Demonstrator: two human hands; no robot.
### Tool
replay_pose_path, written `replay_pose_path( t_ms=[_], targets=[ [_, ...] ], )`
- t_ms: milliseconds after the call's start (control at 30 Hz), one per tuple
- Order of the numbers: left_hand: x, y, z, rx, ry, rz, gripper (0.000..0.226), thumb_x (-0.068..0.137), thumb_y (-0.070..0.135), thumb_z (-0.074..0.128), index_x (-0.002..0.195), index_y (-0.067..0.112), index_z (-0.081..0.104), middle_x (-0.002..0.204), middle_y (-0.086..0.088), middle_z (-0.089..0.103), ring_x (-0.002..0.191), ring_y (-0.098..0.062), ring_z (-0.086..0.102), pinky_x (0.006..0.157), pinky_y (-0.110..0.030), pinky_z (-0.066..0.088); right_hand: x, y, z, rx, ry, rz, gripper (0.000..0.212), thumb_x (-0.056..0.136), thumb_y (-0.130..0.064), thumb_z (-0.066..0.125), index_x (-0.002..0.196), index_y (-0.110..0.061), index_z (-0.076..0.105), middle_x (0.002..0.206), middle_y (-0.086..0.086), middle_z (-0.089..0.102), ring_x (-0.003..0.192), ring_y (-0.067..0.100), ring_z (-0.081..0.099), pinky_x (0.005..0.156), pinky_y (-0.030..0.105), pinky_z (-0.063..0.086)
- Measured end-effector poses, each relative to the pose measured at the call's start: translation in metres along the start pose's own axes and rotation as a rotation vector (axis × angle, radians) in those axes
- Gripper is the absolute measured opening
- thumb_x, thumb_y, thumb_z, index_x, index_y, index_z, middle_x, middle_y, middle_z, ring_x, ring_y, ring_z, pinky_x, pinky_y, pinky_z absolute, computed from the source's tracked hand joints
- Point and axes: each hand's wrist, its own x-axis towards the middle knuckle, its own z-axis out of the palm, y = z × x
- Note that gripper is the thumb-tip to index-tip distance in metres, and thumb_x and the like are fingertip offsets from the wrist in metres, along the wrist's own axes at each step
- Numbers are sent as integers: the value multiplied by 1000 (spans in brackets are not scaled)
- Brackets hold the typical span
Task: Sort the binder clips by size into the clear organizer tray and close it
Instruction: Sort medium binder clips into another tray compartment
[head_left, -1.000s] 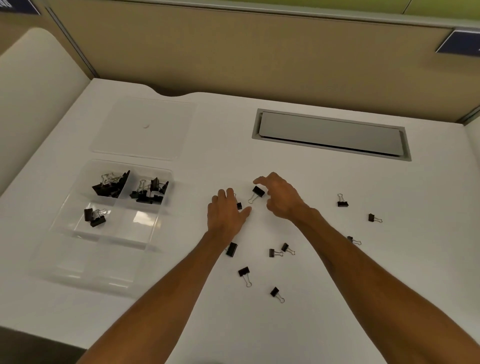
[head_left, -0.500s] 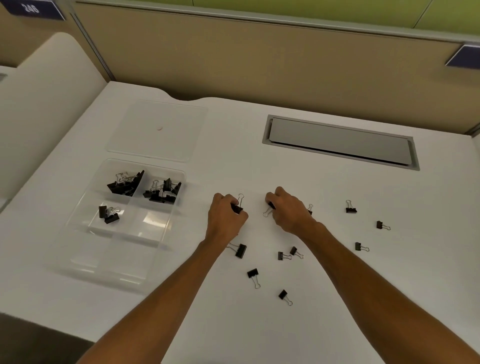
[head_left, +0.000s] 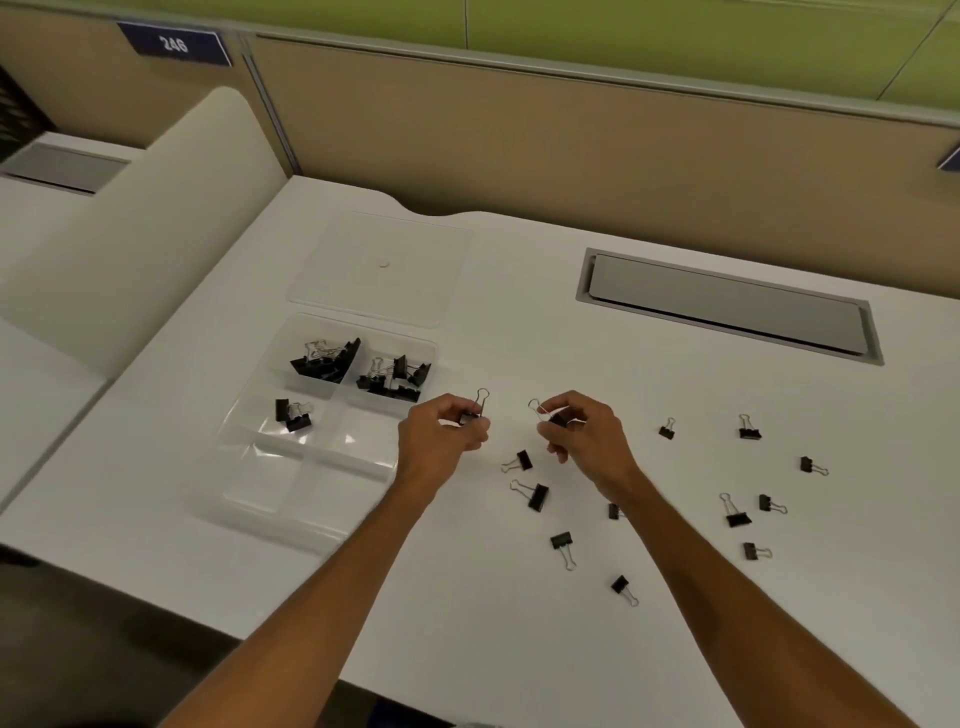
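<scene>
a clip in each hand

left hand (head_left: 441, 435) pinches a small black binder clip (head_left: 474, 414) just right of the clear plastic organizer tray (head_left: 291, 499). right hand (head_left: 584, 434) pinches another black clip (head_left: 555, 418). loose black clips (head_left: 537, 496) dot the white desk (head_left: 467, 597).

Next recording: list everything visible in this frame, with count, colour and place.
Desk: one, white, fills the view.
Tray: one, clear, open, desk's left.
Lid: one, clear, flat on the desk beyond the tray.
Clips in tray: black, a heap in each far compartment, two in the left compartment of the next row.
Loose clips: about eleven, black, scattered right of the tray.
Held clips: two, black, one in each hand.
Hatch: one, grey, desk's far right.
Partition: one, beige below green, behind the desk.
Sign: one, blue, partition's upper left.
Divider: one, cream, left of the desk.
Left hand: pinches a clip.
Right hand: pinches a clip.
</scene>
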Motion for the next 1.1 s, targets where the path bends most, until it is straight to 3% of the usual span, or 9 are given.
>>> replay_pose_path(
  t_ms=[367, 533, 667, 800, 933, 1100],
  targets=[
    [10, -1, -104, -112, 75, -36, 17, 87, 10, 72, 101, 1, 73, 85, -14, 75, 73, -28, 75, 68, -33, 62, -2, -47, 107, 212, -101, 23, 9, 86, 2, 68, 94, -1, 70, 76, 16, 68, 62, 31, 68, 59, 34, 56],
    [22, -7, -158, -104, 115, -39, 11, 90, 5, 68, 100, 3, 72, 89, -14, 75, 76, -27, 75, 71, -33, 62, 6, -62, 160, 155, -113, 3, 9, 83, -5, 74, 92, -6, 72, 79, 14, 73, 64, 21, 66, 59, 29, 54],
    [37, -20, -199, -46, 152, -50, 13, 88, 1, 68, 97, 8, 74, 90, -12, 75, 79, -23, 75, 81, -35, 60, 14, -73, 201, 155, -122, -1, 11, 84, -1, 73, 95, -2, 71, 83, 18, 73, 69, 23, 69, 64, 29, 58],
    [51, -24, -228, 31, 187, -96, 17, 84, -2, 71, 100, 3, 74, 92, -11, 74, 75, -20, 75, 72, -21, 60, 23, -81, 238, 93, -101, 25, 14, 83, 4, 71, 97, -2, 70, 86, 19, 73, 72, 27, 72, 70, 34, 62],
    [64, -25, -245, 54, 197, -114, 20, 77, 1, 79, 96, -1, 73, 82, -14, 74, 69, -23, 75, 71, -32, 62, 30, -88, 266, 28, -78, 36, 15, 81, 2, 76, 94, 0, 68, 79, 12, 72, 69, 26, 73, 70, 34, 63],
    [81, -29, -254, 232, 182, -64, 18, 76, 12, 82, 90, 3, 74, 72, -9, 74, 60, -18, 73, 66, -30, 62, 36, -96, 290, -95, -50, 14, 12, 82, -3, 77, 92, -2, 69, 78, 11, 73, 62, 19, 70, 65, 31, 63]
  ],
)
